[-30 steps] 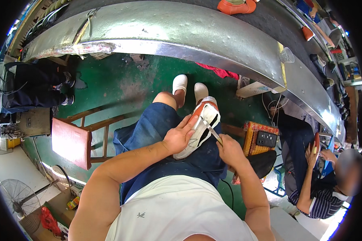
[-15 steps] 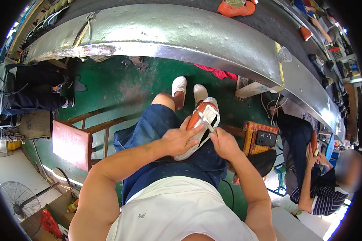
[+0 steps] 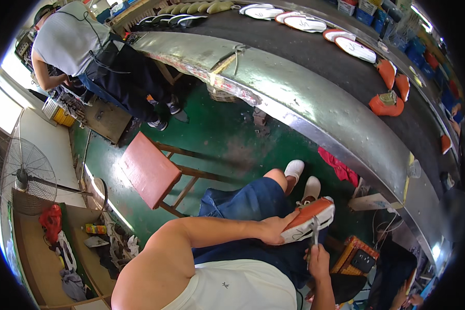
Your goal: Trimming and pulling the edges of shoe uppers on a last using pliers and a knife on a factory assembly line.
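Observation:
My left hand (image 3: 275, 228) is closed around the heel end of an orange and white shoe upper (image 3: 311, 213), steadying it over my lap. Its pale underside, with a dark handwritten mark, is turned partly toward me. In my right hand (image 3: 319, 259) is a slim silver metal hand tool (image 3: 315, 232), gripped in closed fingers. The tool's tip lies against the white edge of the shoe; its exact kind cannot be made out.
Ahead runs a dark conveyor belt (image 3: 294, 49) with a metal edge (image 3: 320, 116), carrying several shoes. A stool (image 3: 151, 169) stands left, near a fan (image 3: 21, 178). Another person (image 3: 77, 41) works far left; a phone (image 3: 363, 261) rests on a woven seat at right.
My view has swung left, bringing the other worker and more belt into sight. The shoe has turned, showing more of its marked underside. My left hand has shifted toward its heel end.

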### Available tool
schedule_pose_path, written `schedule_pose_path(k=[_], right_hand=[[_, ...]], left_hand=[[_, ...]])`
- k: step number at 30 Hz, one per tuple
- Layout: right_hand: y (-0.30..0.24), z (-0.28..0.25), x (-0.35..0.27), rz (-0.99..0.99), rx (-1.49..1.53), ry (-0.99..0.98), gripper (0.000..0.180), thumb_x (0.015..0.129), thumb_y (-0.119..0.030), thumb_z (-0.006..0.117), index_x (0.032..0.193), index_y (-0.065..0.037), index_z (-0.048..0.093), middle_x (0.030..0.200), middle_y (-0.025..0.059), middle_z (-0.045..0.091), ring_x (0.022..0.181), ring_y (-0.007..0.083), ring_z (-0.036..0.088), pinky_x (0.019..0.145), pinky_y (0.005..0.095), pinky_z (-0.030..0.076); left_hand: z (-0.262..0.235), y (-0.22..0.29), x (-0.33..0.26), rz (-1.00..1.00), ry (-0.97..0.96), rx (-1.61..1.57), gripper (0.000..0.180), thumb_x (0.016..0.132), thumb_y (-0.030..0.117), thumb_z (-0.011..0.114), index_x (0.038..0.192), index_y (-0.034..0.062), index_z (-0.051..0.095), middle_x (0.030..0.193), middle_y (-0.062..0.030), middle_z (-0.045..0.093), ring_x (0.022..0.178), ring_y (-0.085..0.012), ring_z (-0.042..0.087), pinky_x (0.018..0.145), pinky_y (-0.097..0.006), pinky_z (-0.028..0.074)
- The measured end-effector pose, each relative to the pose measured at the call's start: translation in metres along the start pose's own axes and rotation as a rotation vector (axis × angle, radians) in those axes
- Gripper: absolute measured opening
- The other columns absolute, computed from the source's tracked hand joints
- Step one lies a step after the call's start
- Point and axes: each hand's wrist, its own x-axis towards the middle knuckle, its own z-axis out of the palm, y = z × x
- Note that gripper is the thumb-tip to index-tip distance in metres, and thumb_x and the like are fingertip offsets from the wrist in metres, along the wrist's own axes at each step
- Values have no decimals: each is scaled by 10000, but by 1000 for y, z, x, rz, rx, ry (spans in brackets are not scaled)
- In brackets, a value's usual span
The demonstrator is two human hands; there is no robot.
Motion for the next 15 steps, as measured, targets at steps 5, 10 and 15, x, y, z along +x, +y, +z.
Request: schedule_pose_path(k=[5, 10, 15], right_hand=[[24, 3, -14, -30, 432, 255, 468, 1099, -396, 433, 1084, 44, 594, 844, 99, 665, 715, 167, 667, 663, 311, 533], [36, -3, -25, 45, 513, 252, 421, 1064, -378, 522, 1177, 24, 575, 928, 82, 654, 742, 146, 650, 673, 275, 516], [11, -4, -27, 30, 417, 172, 295, 987, -212, 648, 1193, -6, 603, 922, 33, 650, 788, 112, 614, 725, 275, 514]], left_hand=[[-64, 52, -16, 304, 347, 178, 749, 787, 159, 774, 1425, 70, 392, 1086, -255, 689, 1004, -455, 677, 850, -512, 538], [-75, 93, 17, 618, 502, -96, 575, 815, 200, 838, 1273, 47, 527, 1025, -187, 685, 942, -333, 696, 803, -426, 546], [-43, 47, 107, 214, 381, -136, 403, 937, 330, 737, 1214, 40, 704, 1021, -134, 742, 939, -204, 714, 832, -356, 562]])
